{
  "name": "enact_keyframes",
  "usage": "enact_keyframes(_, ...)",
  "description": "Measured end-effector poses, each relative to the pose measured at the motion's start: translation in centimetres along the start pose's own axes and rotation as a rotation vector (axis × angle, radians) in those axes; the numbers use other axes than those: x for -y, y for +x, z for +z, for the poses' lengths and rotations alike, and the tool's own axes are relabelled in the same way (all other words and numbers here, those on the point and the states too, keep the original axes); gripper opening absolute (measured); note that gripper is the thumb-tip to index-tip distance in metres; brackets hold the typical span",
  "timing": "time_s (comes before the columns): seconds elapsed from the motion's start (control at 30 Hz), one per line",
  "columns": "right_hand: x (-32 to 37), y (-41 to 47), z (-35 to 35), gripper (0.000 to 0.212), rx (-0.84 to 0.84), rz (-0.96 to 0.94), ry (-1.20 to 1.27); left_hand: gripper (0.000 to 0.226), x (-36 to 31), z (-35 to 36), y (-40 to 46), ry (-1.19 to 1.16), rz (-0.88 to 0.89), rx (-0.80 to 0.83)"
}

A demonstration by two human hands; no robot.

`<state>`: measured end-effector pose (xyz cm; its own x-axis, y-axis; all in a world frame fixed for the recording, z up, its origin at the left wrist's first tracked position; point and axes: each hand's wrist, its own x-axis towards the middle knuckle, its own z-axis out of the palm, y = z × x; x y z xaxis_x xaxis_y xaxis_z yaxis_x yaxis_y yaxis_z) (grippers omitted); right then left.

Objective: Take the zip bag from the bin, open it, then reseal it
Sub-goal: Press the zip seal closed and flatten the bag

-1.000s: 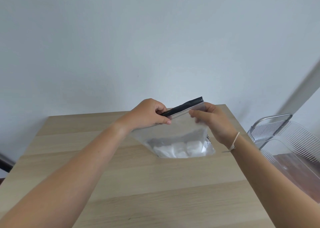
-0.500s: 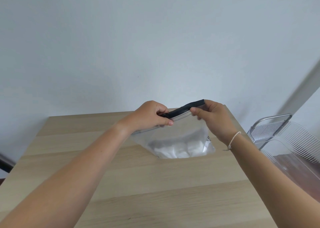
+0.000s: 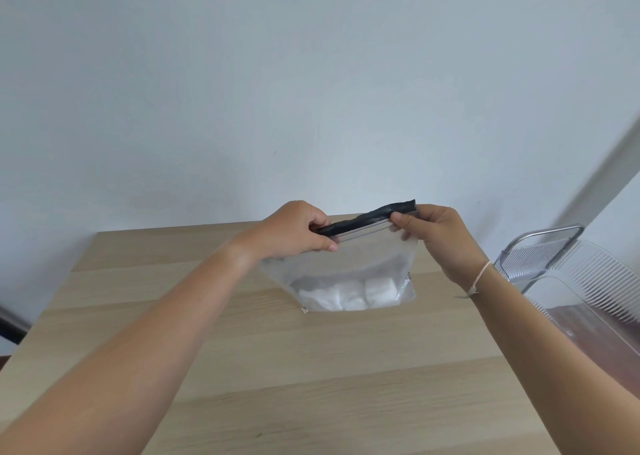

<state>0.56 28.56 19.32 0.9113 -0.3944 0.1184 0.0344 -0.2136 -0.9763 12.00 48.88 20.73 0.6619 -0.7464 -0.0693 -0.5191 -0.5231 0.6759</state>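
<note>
The zip bag [image 3: 346, 267] stands on the wooden table [image 3: 242, 368], its black zip strip [image 3: 367, 217] pinched between left hand [image 3: 294, 229] and right hand [image 3: 436, 236]. White contents look blurred; the clear bin [image 3: 571, 281] is cut off.

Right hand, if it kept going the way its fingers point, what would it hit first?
The right hand points left along the black zip strip of the zip bag, so it would probably meet the left hand pinching the strip's other end first.
</note>
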Motion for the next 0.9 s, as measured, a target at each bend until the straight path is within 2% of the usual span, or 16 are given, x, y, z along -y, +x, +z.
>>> enact_keyframes(0.07,-0.2,0.0,0.0,0.01,0.01,0.002,-0.005,0.023,0.2,0.2,0.1,-0.002,0.009,-0.003)
enact_keyframes(0.33,-0.6,0.0,0.0,0.009,0.006,-0.007,-0.003,0.012,0.9,0.2,0.3,-0.044,0.005,0.005)
enact_keyframes(0.53,-1.3,0.5,-1.5,0.014,-0.124,0.059,0.102,0.02,2.3,-1.5,-0.1,0.035,-0.036,0.029)
enact_keyframes(0.9,-2.8,0.3,-1.9,0.014,-0.143,0.111,0.1,0.008,2.6,-1.0,-0.1,-0.063,-0.015,-0.024)
